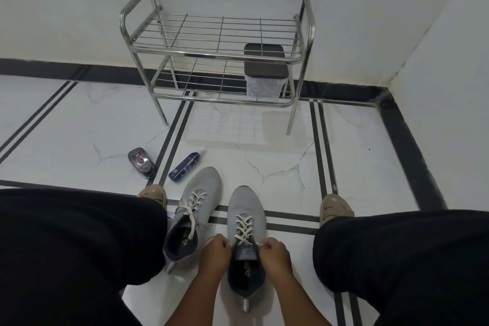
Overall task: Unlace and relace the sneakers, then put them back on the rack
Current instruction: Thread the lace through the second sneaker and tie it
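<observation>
Two grey sneakers with white laces stand on the floor between my legs. The right sneaker (244, 209) is laced up to the top eyelets. My left hand (215, 253) grips one lace end at its left side, and my right hand (275, 253) pinches the other lace end at its right side, just above the tongue. The left sneaker (203, 185) lies tilted beside it, laced, with its lace ends hanging loose over the opening. The steel shoe rack (217, 53) stands against the wall ahead, its top shelf bare.
A small bin with a dark lid (264, 74) sits on the rack's lower shelf at the right. A shoe polish sponge (140, 163) and a dark blue spray bottle (185, 167) lie on the floor left of the sneakers. My knees in black trousers flank the sneakers.
</observation>
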The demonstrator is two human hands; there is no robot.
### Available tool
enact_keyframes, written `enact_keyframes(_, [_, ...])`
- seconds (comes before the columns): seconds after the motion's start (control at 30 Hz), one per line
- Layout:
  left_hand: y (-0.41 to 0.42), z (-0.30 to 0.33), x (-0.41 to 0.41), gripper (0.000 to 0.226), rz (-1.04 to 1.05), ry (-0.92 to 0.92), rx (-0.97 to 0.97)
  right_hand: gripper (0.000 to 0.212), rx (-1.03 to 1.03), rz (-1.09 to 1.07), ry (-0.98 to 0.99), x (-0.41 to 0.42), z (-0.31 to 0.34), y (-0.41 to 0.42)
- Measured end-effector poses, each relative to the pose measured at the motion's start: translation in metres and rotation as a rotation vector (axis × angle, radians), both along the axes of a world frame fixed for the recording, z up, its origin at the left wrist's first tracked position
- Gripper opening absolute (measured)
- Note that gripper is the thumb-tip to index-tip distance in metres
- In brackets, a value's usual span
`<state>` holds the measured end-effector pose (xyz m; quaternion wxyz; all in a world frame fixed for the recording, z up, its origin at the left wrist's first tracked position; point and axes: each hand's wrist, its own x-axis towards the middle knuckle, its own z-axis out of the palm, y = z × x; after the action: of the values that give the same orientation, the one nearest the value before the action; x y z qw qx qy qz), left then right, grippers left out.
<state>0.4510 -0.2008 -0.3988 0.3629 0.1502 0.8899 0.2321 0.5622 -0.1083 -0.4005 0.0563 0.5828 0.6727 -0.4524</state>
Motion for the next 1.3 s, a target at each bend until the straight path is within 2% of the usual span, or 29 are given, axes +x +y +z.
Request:
enact_keyframes(0.07, [-0.001, 0.002, 0.000, 0.025, 0.011, -0.014, 0.004, 0.018, 0.017, 0.029, -0.080, 0.001, 0.001, 0.002])
enact_keyframes(0.2, [0.004, 0.013, -0.004, 0.017, -0.043, -0.011, -0.081, 0.039, 0.068, 0.039, -0.222, -0.002, 0.012, 0.008])
enact_keyframes(0.23, [0.007, 0.016, -0.007, 0.022, -0.073, -0.010, -0.114, 0.042, 0.056, 0.017, -0.230, -0.005, 0.016, 0.011])
enact_keyframes(0.37, [0.021, 0.050, -0.024, 0.044, -0.100, 0.080, -0.279, 0.041, 0.087, -0.083, -0.112, -0.017, 0.037, 0.026])
enact_keyframes(0.47, [0.034, 0.087, -0.029, 0.039, -0.153, 0.190, -0.263, 0.046, 0.148, -0.096, 0.020, -0.029, 0.066, 0.038])
enact_keyframes(0.53, [0.040, 0.109, -0.030, 0.030, -0.140, 0.189, -0.178, 0.048, 0.150, -0.115, 0.120, -0.036, 0.086, 0.043])
enact_keyframes(0.63, [0.043, 0.135, -0.032, 0.029, -0.080, 0.124, 0.029, 0.045, 0.073, -0.193, 0.337, -0.040, 0.113, 0.045])
enact_keyframes(0.73, [0.043, 0.157, -0.035, 0.032, 0.019, -0.063, 0.351, 0.039, -0.039, -0.267, 0.538, -0.040, 0.139, 0.044])
enact_keyframes(0.83, [0.042, 0.174, -0.034, 0.031, 0.086, -0.185, 0.583, 0.039, -0.069, -0.277, 0.630, -0.041, 0.162, 0.041])
enact_keyframes(1.07, [0.039, 0.182, -0.030, 0.036, 0.182, -0.244, 0.797, 0.021, -0.124, -0.280, 0.814, -0.045, 0.190, 0.041])
enact_keyframes(1.23, [0.041, 0.188, -0.027, 0.011, 0.176, -0.182, 0.896, 0.017, -0.004, -0.203, 0.876, -0.042, 0.198, 0.041])
enact_keyframes(1.3, [0.044, 0.190, -0.026, 0.011, 0.158, -0.139, 0.947, 0.013, 0.058, -0.163, 0.895, -0.042, 0.202, 0.041])
